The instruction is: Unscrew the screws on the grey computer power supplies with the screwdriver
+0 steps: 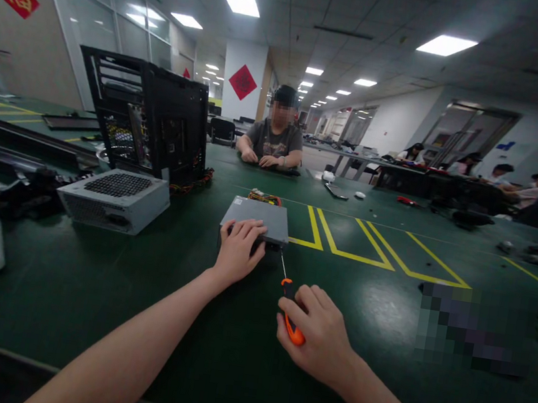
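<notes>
Fingers of the left hand lie slightly spread over a flat grey metal box at mid-frame, thumb by its near face, probably bracing it against the dark green tabletop. Right of centre below, the right hand has its fingers pinching an orange-and-black screwdriver, angled, presumably, to reach the box's near right corner; tip contact is unclear. A perforated silver metal box sits well apart, left of frame.
</notes>
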Demonstrator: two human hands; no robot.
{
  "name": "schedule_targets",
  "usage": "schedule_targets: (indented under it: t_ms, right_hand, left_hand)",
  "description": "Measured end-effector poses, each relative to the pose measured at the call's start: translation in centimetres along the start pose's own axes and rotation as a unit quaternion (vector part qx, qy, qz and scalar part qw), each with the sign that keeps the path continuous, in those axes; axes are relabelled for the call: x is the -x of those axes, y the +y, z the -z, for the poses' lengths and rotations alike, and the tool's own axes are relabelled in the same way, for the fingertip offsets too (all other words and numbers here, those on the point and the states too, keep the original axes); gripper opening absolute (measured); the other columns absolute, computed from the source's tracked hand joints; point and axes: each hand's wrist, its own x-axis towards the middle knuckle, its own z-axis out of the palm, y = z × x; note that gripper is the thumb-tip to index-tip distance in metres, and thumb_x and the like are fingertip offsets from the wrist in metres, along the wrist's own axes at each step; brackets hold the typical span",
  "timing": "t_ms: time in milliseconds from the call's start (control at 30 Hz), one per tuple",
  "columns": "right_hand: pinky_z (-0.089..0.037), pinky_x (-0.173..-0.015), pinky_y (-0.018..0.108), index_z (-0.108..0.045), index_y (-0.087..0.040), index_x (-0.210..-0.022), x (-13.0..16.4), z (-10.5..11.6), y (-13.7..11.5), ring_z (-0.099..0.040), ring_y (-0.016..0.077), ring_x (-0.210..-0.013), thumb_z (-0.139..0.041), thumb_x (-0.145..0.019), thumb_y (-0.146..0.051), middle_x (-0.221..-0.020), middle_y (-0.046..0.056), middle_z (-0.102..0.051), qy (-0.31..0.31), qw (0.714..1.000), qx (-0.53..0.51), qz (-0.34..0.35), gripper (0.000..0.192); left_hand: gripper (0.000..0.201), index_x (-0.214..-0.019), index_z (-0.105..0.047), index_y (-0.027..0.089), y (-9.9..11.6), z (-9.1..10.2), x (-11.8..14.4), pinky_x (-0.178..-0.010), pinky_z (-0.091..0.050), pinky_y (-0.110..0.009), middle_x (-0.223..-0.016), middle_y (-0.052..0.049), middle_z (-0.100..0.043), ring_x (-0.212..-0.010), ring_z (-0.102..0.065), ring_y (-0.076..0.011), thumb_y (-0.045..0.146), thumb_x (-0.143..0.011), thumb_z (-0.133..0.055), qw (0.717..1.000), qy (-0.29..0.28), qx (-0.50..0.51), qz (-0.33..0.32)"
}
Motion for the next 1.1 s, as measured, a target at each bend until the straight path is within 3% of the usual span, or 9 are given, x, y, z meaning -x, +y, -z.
schedule_targets:
  t_ms: [233, 400, 567, 900, 1100]
  right_hand:
    - [-0.036, -0.059, 0.025, -0.057, -0.011, -0.1, 0.25, 0.2, 0.45, -0.048, 0.0123, -0.062, -0.046, -0.086, -0.032, -0.073, 0.004, -0.056, 0.021, 0.998, -0.019, -0.047, 0.028]
    - [-0.033, -0.059, 0.026, -0.06, -0.015, -0.088, 0.22, -0.01, 0.21, -0.045, 0.0135, -0.064, -0.047, -0.081, -0.023, -0.073, 0.004, -0.054, -0.004, 1.0, -0.004, -0.016, 0.017]
    - [-0.032, -0.06, 0.027, -0.061, -0.016, -0.087, 0.09, 0.08, 0.0, -0.043, 0.0146, -0.067, -0.048, -0.082, -0.027, -0.074, 0.005, -0.052, -0.011, 1.0, 0.005, -0.003, 0.018]
    - [-0.035, -0.059, 0.027, -0.056, -0.011, -0.1, 0.35, 0.1, 0.5, -0.049, 0.0137, -0.063, -0.049, -0.084, -0.038, -0.075, 0.005, -0.058, 0.006, 0.999, -0.027, -0.043, 0.032]
    - [-0.035, -0.061, 0.027, -0.06, -0.015, -0.09, 0.41, 0.1, 0.54, -0.046, 0.0139, -0.066, -0.048, -0.081, -0.022, -0.075, 0.004, -0.055, -0.001, 0.999, -0.02, -0.03, 0.016]
  left_hand:
    - [0.025, -0.107, -0.055, 0.026, -0.06, 0.01, 0.03, -0.101, -0.021, -0.042, -0.119, -0.002, -0.058, -0.114, -0.047, -0.0205, 0.027, -0.083, -0.049, 1.0, 0.003, 0.003, -0.001]
    - [0.024, -0.107, -0.055, 0.026, -0.02, 0.04, 0.05, -0.101, -0.019, -0.043, -0.119, -0.003, -0.057, -0.114, -0.046, -0.0206, 0.027, -0.084, -0.047, 1.0, 0.0, 0.007, 0.0]
    - [0.026, -0.108, -0.054, 0.025, 0.04, 0.13, 0.05, -0.102, -0.019, -0.043, -0.121, -0.003, -0.057, -0.114, -0.046, -0.021, 0.027, -0.082, -0.049, 1.0, -0.003, 0.001, -0.001]
    - [0.028, -0.108, -0.052, 0.026, 0.19, 0.31, 0.18, -0.104, -0.014, -0.045, -0.124, -0.003, -0.053, -0.119, -0.041, -0.0219, 0.032, -0.081, -0.052, 0.999, -0.024, -0.014, -0.019]
    - [0.036, -0.115, -0.048, 0.025, 0.12, -0.07, 0.19, -0.104, -0.015, -0.045, -0.124, -0.005, -0.053, -0.118, -0.043, -0.0227, 0.032, -0.08, -0.053, 1.0, -0.014, -0.01, -0.01]
